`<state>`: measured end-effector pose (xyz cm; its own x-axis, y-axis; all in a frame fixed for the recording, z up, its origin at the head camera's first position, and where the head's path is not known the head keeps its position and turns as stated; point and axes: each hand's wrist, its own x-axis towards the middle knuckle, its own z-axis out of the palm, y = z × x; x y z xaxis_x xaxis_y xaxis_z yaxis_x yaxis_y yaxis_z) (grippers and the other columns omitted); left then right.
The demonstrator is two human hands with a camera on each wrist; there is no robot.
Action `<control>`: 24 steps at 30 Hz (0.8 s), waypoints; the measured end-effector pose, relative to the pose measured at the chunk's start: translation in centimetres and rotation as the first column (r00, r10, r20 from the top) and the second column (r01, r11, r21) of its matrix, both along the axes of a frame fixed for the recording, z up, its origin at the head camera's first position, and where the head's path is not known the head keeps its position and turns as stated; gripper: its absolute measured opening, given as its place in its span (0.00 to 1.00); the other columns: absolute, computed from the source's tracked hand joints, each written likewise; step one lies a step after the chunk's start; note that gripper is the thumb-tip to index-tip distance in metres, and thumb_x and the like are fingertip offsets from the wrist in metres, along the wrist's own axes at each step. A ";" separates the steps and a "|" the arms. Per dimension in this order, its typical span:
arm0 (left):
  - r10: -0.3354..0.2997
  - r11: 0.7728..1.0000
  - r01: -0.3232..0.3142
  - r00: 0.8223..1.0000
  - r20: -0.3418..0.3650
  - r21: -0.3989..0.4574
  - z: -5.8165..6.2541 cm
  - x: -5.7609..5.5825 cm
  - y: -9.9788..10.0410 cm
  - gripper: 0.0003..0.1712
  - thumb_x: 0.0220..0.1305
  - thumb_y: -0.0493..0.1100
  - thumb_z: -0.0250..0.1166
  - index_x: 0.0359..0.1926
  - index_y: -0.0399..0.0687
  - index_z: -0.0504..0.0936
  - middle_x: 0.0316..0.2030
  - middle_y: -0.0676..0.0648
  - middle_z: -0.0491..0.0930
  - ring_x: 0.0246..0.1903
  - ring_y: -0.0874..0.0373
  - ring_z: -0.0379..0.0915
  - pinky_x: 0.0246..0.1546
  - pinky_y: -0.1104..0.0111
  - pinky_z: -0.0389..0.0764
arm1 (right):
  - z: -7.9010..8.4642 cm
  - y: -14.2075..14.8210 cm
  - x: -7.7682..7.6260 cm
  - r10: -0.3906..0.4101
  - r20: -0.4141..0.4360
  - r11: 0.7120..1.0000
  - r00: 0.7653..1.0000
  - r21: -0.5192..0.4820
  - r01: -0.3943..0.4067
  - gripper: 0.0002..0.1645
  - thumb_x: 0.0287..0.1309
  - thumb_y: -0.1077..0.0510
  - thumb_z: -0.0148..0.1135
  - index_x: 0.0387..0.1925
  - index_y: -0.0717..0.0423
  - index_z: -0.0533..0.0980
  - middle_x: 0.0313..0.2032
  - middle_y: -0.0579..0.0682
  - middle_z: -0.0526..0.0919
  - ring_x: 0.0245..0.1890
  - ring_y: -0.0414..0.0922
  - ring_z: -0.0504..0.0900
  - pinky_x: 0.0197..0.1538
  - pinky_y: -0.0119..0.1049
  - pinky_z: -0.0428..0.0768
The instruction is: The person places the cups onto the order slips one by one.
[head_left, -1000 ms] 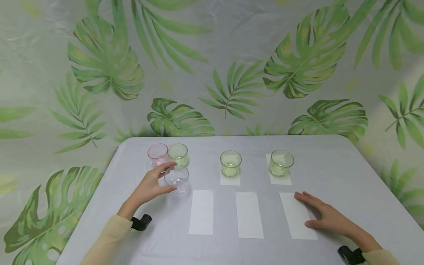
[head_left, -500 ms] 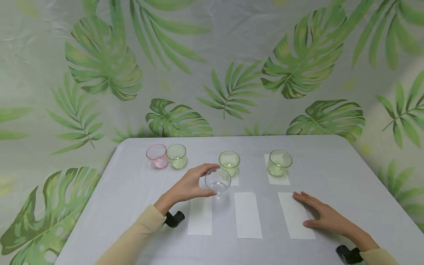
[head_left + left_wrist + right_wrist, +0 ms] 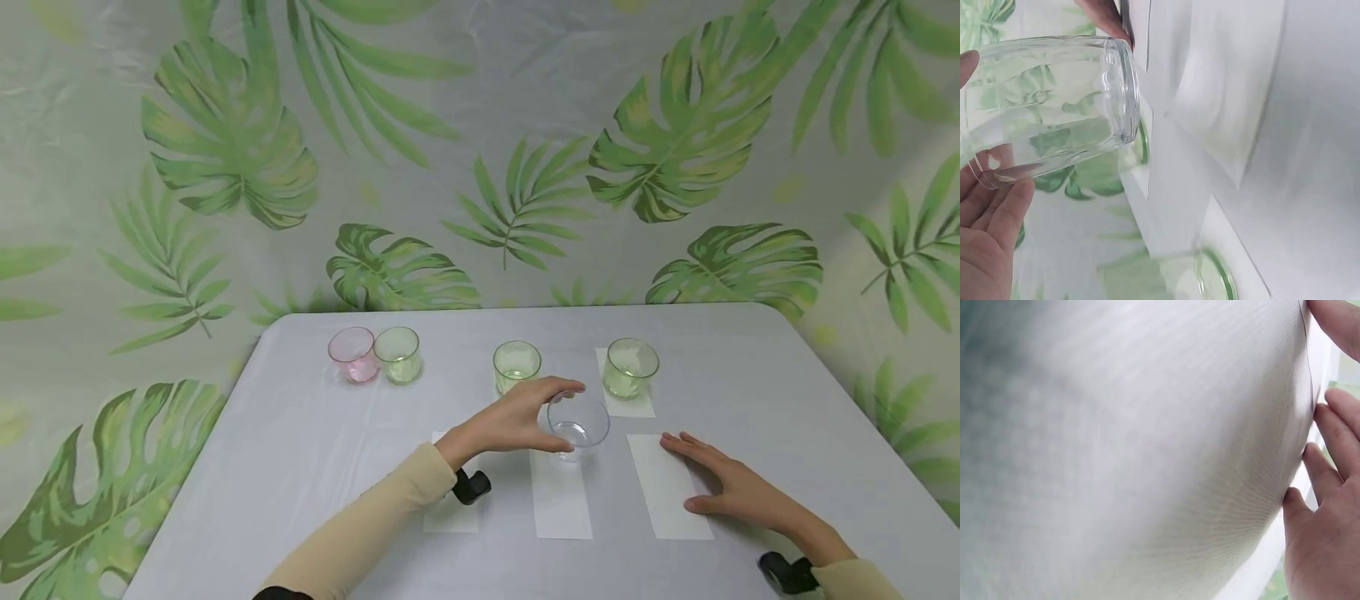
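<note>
My left hand (image 3: 517, 419) grips a clear glass cup (image 3: 1054, 103) near its rim, thumb on one side and fingers on the other. In the head view the cup overlaps the top of the middle front paper rectangle (image 3: 561, 500); the left wrist view shows its base raised off the table. My right hand (image 3: 738, 492) rests with relaxed, spread fingers at the edge of the right front paper rectangle (image 3: 663, 492), holding nothing. Behind the left hand is a green glass cup (image 3: 516, 360), partly covered by it. A second green cup (image 3: 630, 368) stands on paper at the back right.
A pink glass cup (image 3: 352, 354) and another green cup (image 3: 398, 356) stand side by side at the back left. The left front paper rectangle (image 3: 452, 517) lies partly under my left forearm. A leaf-patterned curtain (image 3: 525, 167) hangs behind the white table (image 3: 285, 467).
My left hand has carried the clear cup from beside the pink and green cups at the left to the right, over the middle front paper. My right hand has stayed in place.
</note>
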<state>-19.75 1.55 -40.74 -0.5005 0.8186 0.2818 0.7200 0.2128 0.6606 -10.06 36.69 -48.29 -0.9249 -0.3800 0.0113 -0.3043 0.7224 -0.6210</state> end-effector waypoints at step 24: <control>-0.142 0.980 0.127 0.986 -0.089 -0.154 -2.6 2.0 11.4 0.44 0.52 0.49 0.75 0.66 0.41 0.65 0.63 0.49 0.69 0.61 0.70 0.60 0.57 0.85 0.57 | 0.0 0.1 -0.1 -0.013 0.090 0.999 0.996 -0.034 0.016 0.49 0.48 0.50 0.73 0.70 0.44 0.60 0.68 0.65 0.56 0.65 0.68 0.56 0.51 0.73 0.63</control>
<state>-17.70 12.93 -43.30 -0.3584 0.9128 0.1959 0.8090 0.1989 0.5532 -10.12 36.80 -48.31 -0.9282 -0.3673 -0.0595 -0.2356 0.7039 -0.6701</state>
